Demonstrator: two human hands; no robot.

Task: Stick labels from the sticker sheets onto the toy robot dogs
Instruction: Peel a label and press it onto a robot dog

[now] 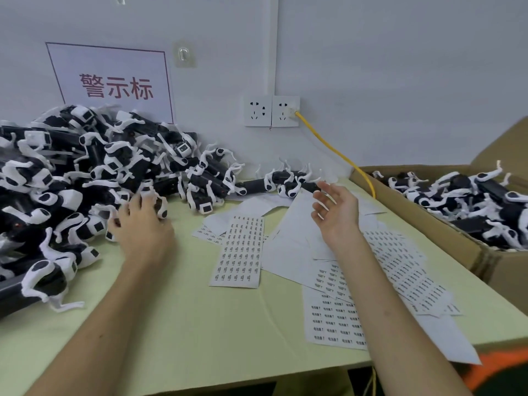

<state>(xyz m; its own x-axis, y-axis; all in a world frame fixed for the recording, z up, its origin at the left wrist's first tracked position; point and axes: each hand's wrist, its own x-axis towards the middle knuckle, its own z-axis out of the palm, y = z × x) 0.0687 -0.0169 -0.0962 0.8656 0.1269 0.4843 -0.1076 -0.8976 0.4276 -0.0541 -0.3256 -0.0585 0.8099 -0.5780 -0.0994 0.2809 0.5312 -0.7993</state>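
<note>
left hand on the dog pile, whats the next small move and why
Probably lift that toy dog clear of the pile and bring it toward the sticker sheet. The left hand curls round it at the pile's edge, while the right hand hovers open and empty, so no label can go on yet.

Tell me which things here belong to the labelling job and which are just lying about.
Job: pile of toy robot dogs, sticker sheets, box of dogs, left hand gripping one dog.
Lying about: yellow cable, wall sockets, red-lettered sign, wall hook.
</note>
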